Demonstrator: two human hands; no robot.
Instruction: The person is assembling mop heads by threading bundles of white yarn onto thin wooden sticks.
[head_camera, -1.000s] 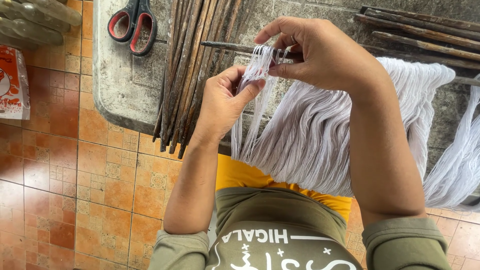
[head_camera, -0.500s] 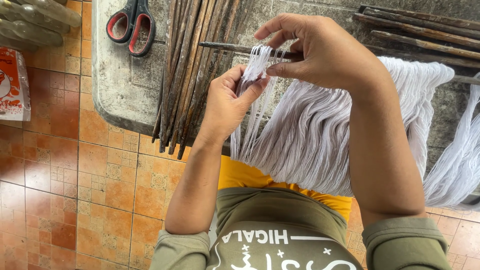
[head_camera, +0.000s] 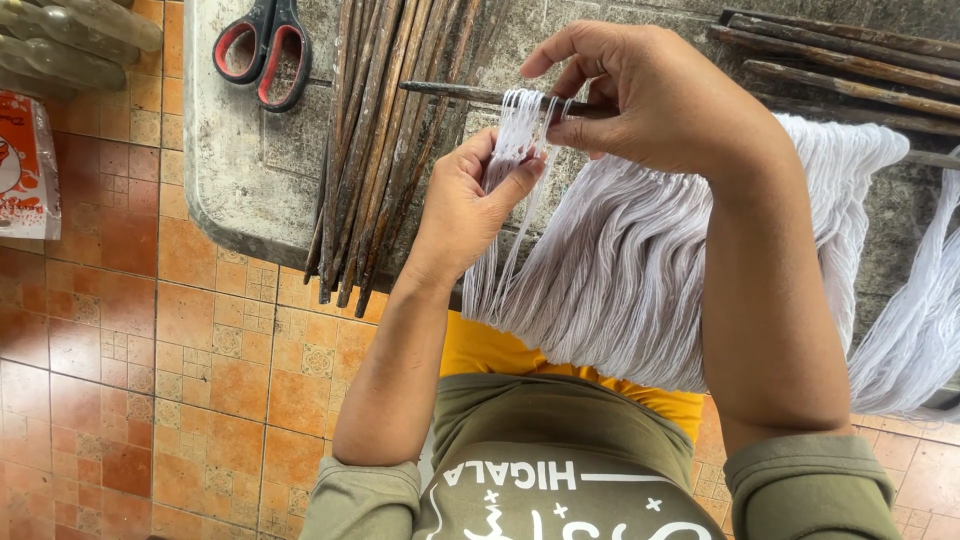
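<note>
While the olive-green printed shirt (head_camera: 560, 470) fills the bottom of the view, the two forearms rise from it toward a grey concrete slab (head_camera: 250, 160), and the yellow cloth (head_camera: 490, 350) over the lap shows between them. The broad sheet of white cotton threads (head_camera: 650, 270) hangs down off the slab over that lap.

The left hand (head_camera: 465, 205) is closed on a thin bunch of those threads, thumb pressed over them against the fingers. Compared with a second ago, it sits slightly higher and nearer to the rod, so the pinched bunch runs shorter and straighter up to it. The right hand (head_camera: 655, 100) has hardly shifted: thumb and forefinger grip the thin dark wooden rod (head_camera: 455, 92) where the threads loop over it, the other fingers curled above.

So the small change reads as a tightening of one group of loops on the rod, with the rest of the sheet lying as it did.

Just left of the hands a bundle of long dark wooden sticks (head_camera: 375, 140) lies on the slab, more such sticks (head_camera: 830, 60) lie at the far right, and red-handled scissors (head_camera: 265, 50) rest at the far edge. Orange floor tiles (head_camera: 120, 380) spread to the left.
</note>
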